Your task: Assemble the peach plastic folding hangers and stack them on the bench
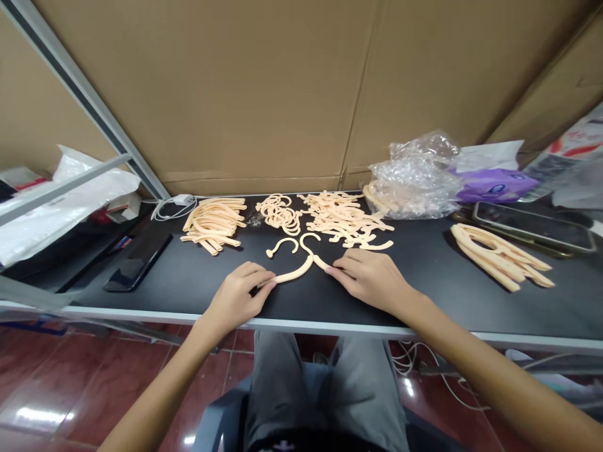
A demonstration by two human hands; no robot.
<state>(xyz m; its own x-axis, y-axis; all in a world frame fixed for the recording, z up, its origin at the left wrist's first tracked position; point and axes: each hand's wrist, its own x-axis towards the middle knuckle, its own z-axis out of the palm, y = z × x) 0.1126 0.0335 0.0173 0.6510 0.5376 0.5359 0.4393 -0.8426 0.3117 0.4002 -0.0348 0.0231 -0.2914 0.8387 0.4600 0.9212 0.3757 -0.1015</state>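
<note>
A cream plastic clothes hanger (296, 274) lies near the front of the black table, its hook pointing away from me. My left hand (242, 290) pinches the outer end of its left arm. Over the right arm, my right hand (368, 276) has its fingers closed and covers that arm's outer end. Just left of the hanger's hook lies a loose hook (284, 243). Behind are a pile of curved hanger arms (215, 223), a pile of hooks (279, 215) and a pile of shorter-looking hanger arms (343, 216).
Several folded hangers (500, 254) lie at the right, by a phone (532, 226). Clear plastic bags (417, 179) and a purple packet (494, 183) stand at the back. A dark phone (137, 260) and a white cable (173, 207) are on the left. Cardboard (254, 94) walls the rear.
</note>
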